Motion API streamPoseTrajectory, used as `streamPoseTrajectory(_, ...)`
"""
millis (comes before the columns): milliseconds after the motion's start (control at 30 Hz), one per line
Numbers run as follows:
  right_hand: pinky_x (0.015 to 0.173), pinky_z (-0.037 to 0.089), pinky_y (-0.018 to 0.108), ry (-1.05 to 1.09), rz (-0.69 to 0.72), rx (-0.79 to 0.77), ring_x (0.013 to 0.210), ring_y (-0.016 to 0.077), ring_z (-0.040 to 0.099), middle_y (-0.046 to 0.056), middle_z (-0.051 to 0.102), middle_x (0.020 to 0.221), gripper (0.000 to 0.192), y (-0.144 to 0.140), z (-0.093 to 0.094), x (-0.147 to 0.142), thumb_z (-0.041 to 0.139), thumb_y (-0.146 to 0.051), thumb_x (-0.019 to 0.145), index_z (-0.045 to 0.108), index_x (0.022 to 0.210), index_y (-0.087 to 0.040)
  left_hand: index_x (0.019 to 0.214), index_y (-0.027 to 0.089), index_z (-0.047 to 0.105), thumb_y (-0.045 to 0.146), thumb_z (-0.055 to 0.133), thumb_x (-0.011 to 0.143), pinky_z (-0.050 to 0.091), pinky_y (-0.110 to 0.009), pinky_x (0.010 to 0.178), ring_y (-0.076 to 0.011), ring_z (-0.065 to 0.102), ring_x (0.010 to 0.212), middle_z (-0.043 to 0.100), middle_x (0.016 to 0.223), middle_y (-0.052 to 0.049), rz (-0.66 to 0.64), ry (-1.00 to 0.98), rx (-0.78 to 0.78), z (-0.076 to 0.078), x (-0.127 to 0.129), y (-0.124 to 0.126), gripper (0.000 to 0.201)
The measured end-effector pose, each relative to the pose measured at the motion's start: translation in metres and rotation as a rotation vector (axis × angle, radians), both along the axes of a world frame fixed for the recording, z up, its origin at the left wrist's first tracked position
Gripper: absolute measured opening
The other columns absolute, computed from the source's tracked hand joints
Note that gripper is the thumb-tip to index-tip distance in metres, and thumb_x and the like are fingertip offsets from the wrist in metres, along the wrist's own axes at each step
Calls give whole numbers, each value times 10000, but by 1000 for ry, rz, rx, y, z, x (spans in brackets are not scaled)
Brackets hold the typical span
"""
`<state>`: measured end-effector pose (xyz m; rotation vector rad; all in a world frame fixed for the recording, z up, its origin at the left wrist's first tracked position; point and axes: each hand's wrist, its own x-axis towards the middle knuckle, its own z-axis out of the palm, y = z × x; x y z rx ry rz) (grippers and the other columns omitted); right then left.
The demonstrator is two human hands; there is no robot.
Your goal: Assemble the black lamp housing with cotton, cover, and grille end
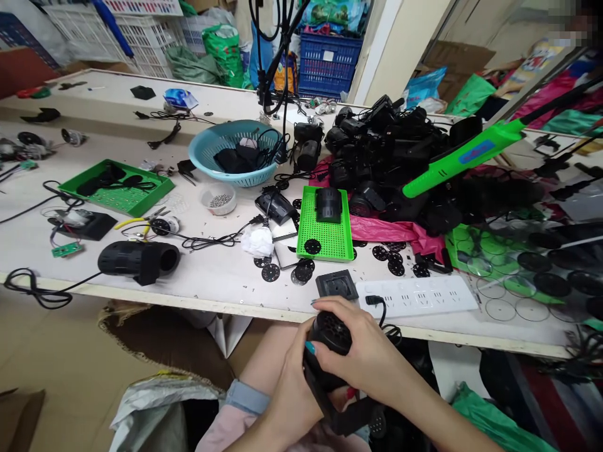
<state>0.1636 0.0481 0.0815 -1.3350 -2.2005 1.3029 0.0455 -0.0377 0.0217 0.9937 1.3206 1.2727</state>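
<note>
Above my lap, close to the table's front edge, I hold a black cylindrical plastic housing [332,333] with a round slotted grille at its upper end. A black bracket [346,419] extends from its lower part. My left hand [294,383] is wrapped around the housing's left side and underside. Curved over the grille's rim, my right hand [358,342] grips it from the right, thumb on the near side. Parts of the fingers beneath the housing are hidden. Just beyond my hands lies a black square plastic piece [337,285], beside a white power strip [419,298] with one plug in it.
A green tray [325,248] bears another black housing [328,205]. Black perforated discs [270,272] lie nearby. A blue basket [198,157], a screw tub [219,201] and a pile of black devices [391,138] stand farther back. A green rod-shaped tool [466,158] hangs at right.
</note>
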Motion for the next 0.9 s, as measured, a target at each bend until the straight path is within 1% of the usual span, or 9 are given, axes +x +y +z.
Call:
streamPoseTrajectory(100, 1078, 426, 423, -18, -57, -32, 1205, 240, 563, 54, 583, 1324, 482, -6, 2, 1, 602, -270, 776, 572, 1257, -247, 1294, 239, 510, 115, 813, 678, 530, -395, 968, -311, 620, 1134, 644, 1218, -92, 31, -1, -2, 2, 5, -2, 698)
streamPoseTrajectory(200, 1116, 383, 450, -61, -153, -152, 1289, 273, 499, 75, 516, 1411, 708, -8, 6, 2, 657, -325, 721, 458, 1396, -247, 1296, 242, 488, 109, 788, 696, 525, -392, 973, -298, 616, 1136, 632, 1227, -88, 49, 1, -1, 1, 10, -4, 684)
streamPoseTrajectory(267, 1082, 408, 469, -131, -220, -256, 1268, 306, 512, 95, 566, 1347, 841, -9, 8, 2, 705, -365, 673, 407, 1448, -236, 1308, 243, 466, 96, 772, 685, 529, -387, 959, -287, 619, 1119, 622, 1230, -79, 68, 13, 4, -2, 11, -5, 709)
streamPoseTrajectory(333, 1053, 425, 471, -191, -267, -306, 1234, 322, 534, 103, 624, 1259, 887, -11, 9, 3, 721, -387, 654, 407, 1466, -215, 1305, 242, 454, 88, 749, 669, 540, -384, 928, -272, 633, 1072, 625, 1203, -64, 72, 24, 4, -5, 11, -6, 719)
streamPoseTrajectory(500, 1109, 375, 448, -137, -306, -327, 1305, 295, 480, 94, 574, 1380, 951, -18, 1, 6, 701, -390, 669, 344, 1528, -192, 1308, 246, 440, 168, 761, 688, 526, -408, 949, -277, 629, 1082, 622, 1207, -65, 39, 51, -15, -10, 12, -9, 702)
streamPoseTrajectory(633, 1087, 399, 442, -62, -356, -290, 1258, 277, 518, 70, 583, 1362, 864, -23, -1, 10, 692, -370, 672, 401, 1472, -225, 1360, 249, 415, 213, 764, 707, 491, -440, 1015, -298, 604, 1156, 589, 1286, -86, 74, 16, 1, -13, 18, -11, 742)
streamPoseTrajectory(733, 1025, 437, 452, -101, -376, -163, 1164, 284, 568, 67, 632, 1239, 606, -24, 4, 10, 688, -361, 672, 573, 1254, -237, 1382, 236, 425, 157, 737, 663, 494, -448, 1012, -308, 605, 1151, 596, 1276, -88, 133, -6, -16, -15, 22, -10, 788)
streamPoseTrajectory(800, 961, 468, 457, -117, -350, -110, 1060, 283, 608, 61, 666, 1112, 461, -23, 7, 8, 683, -343, 669, 634, 1114, -235, 1379, 226, 446, 118, 716, 622, 508, -449, 989, -314, 616, 1124, 617, 1241, -82, 165, -8, -38, -17, 23, -9, 811)
streamPoseTrajectory(900, 965, 469, 467, -85, -337, -62, 1041, 281, 617, 60, 670, 1104, 472, -23, 5, 8, 686, -318, 654, 651, 1117, -233, 1373, 220, 474, 93, 706, 594, 487, -472, 1025, -328, 601, 1156, 616, 1259, -86, 199, 3, -39, -21, 24, -9, 822)
